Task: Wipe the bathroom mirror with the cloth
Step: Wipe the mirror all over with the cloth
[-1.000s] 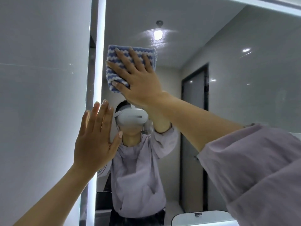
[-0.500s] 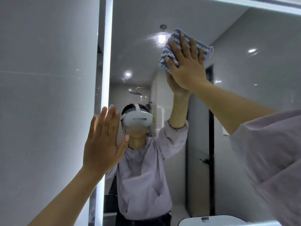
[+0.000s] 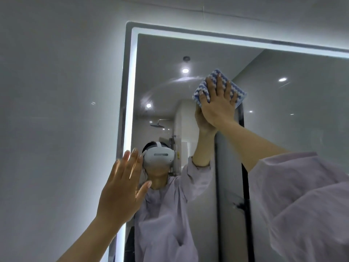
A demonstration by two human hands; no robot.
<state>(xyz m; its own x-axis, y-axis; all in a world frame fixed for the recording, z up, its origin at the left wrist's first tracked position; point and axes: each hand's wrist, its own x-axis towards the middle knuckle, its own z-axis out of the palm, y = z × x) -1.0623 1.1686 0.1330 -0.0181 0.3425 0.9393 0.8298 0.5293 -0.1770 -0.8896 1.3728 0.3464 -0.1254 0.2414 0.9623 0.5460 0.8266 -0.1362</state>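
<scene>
The bathroom mirror (image 3: 294, 103) has a lit white strip along its left and top edges. A folded cloth (image 3: 203, 87) with blue and white wavy stripes lies flat on the glass in the upper middle. My right hand (image 3: 217, 103) presses it against the mirror with straight, spread fingers. My left hand (image 3: 120, 190) is raised flat, fingers straight, over the mirror's lit left edge. It holds nothing. Whether its palm touches the surface I cannot tell. A curved wipe smear shows on the glass left of the cloth.
A glossy grey tiled wall (image 3: 56, 129) fills the left and top. The mirror reflects a person in a lilac top with a white headset, ceiling spotlights, a shower head and a dark-framed door. My lilac right sleeve (image 3: 302, 205) fills the lower right.
My right hand has swept the cloth rightward across the upper glass, from near the left edge. The view has tilted up, revealing the mirror's top corner. My left hand kept its place.
</scene>
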